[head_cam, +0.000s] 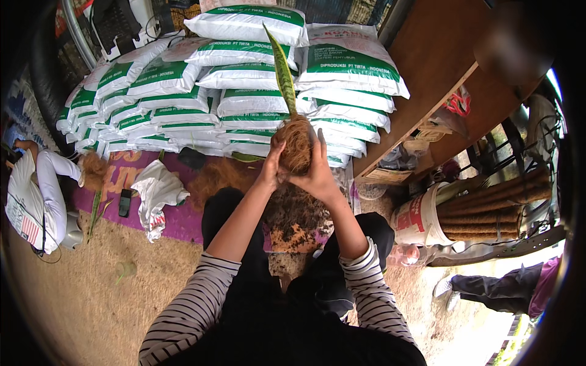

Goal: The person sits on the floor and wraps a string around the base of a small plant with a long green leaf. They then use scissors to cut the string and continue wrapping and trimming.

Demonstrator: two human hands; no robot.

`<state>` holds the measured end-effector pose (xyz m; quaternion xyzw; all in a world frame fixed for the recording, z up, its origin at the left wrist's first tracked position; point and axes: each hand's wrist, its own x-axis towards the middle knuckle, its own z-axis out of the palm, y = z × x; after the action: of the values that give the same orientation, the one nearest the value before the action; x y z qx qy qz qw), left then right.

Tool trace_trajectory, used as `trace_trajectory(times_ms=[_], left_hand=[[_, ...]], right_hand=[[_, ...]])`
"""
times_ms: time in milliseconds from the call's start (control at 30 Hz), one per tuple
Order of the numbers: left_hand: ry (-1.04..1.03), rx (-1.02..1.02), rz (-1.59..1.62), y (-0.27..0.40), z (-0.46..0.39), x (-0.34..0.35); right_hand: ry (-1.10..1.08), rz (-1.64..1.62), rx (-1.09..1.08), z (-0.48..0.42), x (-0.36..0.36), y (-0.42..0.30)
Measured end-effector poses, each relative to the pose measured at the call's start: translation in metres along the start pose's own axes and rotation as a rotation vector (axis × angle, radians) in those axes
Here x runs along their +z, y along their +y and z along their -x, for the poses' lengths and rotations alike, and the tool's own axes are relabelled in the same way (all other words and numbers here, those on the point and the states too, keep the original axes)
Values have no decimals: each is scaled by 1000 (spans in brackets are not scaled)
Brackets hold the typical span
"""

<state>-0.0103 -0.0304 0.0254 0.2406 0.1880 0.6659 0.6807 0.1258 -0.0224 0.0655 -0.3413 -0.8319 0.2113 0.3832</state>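
Between my two hands I hold a ball of brown coconut fibre [296, 142], with one upright snake plant leaf [284, 78] rising from its top. My left hand [273, 167] cups the ball's left side and my right hand [318, 167] its right side and underside; some fingertips look dark with soil. Below the hands, dark soil [293, 212] lies scattered over a purple printed sheet [190, 224]. Loose coconut fibre [219, 178] is heaped left of my hands. Behind it lies another variegated leaf [247, 157].
Stacked white and green sacks [256, 75] stand ahead. On the left are a crumpled white bag [160, 190], a phone [124, 203] and a seated person [39, 196]. At right are a wooden shelf [421, 110], a bucket [419, 222] of fibre poles, and another person's legs [490, 290].
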Motion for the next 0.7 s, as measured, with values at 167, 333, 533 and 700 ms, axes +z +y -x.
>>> trace_trajectory(times_ms=[167, 333, 533, 700], left_hand=[[-333, 62, 52, 11, 7, 5], [-398, 260, -268, 27, 9, 21], [-415, 269, -106, 53, 1, -10], [-77, 212, -112, 38, -6, -11]], right_hand=[[170, -356, 164, -1, 9, 14], [243, -827, 247, -3, 13, 26], [281, -1250, 309, -5, -7, 11], [225, -1427, 447, 5, -11, 3]])
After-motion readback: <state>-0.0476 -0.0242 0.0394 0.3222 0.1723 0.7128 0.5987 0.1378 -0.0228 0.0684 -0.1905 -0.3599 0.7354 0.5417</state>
